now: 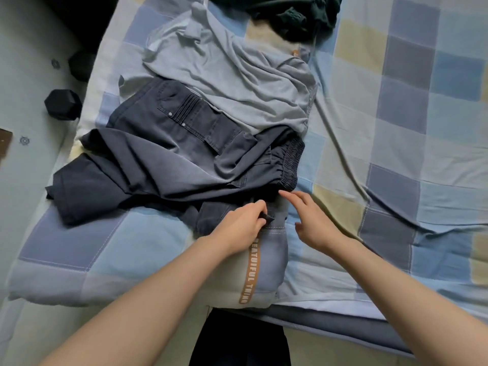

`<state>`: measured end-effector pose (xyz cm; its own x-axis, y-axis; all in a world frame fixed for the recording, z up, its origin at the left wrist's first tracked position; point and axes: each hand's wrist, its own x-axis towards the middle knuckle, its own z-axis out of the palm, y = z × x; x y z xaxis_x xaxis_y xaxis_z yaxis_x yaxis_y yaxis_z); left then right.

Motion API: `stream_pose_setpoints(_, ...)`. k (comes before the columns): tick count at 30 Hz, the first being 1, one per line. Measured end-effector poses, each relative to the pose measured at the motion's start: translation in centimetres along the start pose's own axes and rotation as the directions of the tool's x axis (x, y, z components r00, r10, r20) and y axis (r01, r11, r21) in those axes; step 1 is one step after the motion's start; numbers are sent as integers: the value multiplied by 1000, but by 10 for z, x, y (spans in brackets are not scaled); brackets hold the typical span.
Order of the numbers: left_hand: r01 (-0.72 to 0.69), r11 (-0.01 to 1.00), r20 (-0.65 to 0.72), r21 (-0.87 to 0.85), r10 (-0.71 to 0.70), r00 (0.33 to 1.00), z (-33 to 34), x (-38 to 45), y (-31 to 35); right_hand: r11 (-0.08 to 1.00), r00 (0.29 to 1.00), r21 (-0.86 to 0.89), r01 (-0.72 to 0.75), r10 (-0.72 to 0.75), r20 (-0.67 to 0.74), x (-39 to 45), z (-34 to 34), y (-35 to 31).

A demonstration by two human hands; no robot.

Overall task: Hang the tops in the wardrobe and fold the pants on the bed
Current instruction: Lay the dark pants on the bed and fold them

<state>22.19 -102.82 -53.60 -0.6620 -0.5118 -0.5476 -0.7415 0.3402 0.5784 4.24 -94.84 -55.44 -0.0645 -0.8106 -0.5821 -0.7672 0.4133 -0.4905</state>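
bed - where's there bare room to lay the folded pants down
The right side of the bed is bare checked cover, bordered by the light blue top and the right hand. A smaller bare patch lies at the near left corner, below the dark pants. The middle is crowded with piled clothes; a dark green garment fills the far edge.

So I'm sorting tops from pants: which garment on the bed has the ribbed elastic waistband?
The dark navy pants nearest the hands; the light grey top and dark green garment behind show none.
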Motion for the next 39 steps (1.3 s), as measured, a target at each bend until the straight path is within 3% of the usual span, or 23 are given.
stream_pose_setpoints(6,55,931,85,-360,-26,996,-52,-56,-9,956,997,-285,73,-64,42,4,0,-19)
stream_pose_setpoints(12,35,835,-12,-549,-50,999,-95,-97,-9,927,986,-340,155,-121,119,2,-4,-53)
stream_pose_setpoints(16,19,809,-58,-588,-65,996,-125,-124,-5,973,989,-213,89,-60,139,-25,-18,-73)
stream_pose_setpoints(23,10,712,-68,-702,-80,994,-184,-189,18,997,982,-76,32,-46,-185,-105,-66,-102)
stream_pose_setpoints(26,-47,640,-103,-767,-50,993,-209,-210,33,995,942,-54,89,-102,-320,-131,-84,-119)
stream_pose_setpoints(28,-119,544,-138,-830,5,990,-231,-230,49,989,911,72,127,-87,-403,-159,-97,-136)
stream_pose_setpoints(31,-189,407,-168,-893,88,982,-265,-255,72,959,782,231,164,16,-623,-202,-111,-154)
stream_pose_setpoints(33,-195,410,-143,-891,152,978,-280,-267,92,960,677,195,203,7,-736,-235,-113,-168)
stream_pose_setpoints(34,-181,429,-117,-885,172,978,-284,-271,104,960,674,160,229,-38,-738,-250,-109,-174)
stream_pose_setpoints(36,-155,470,-60,-869,211,976,-287,-278,129,957,760,108,271,-143,-634,-275,-98,-190)
stream_pose_setpoints(39,-135,481,18,-866,302,953,-288,-287,162,961,903,183,205,-114,-413,-290,-84,-208)
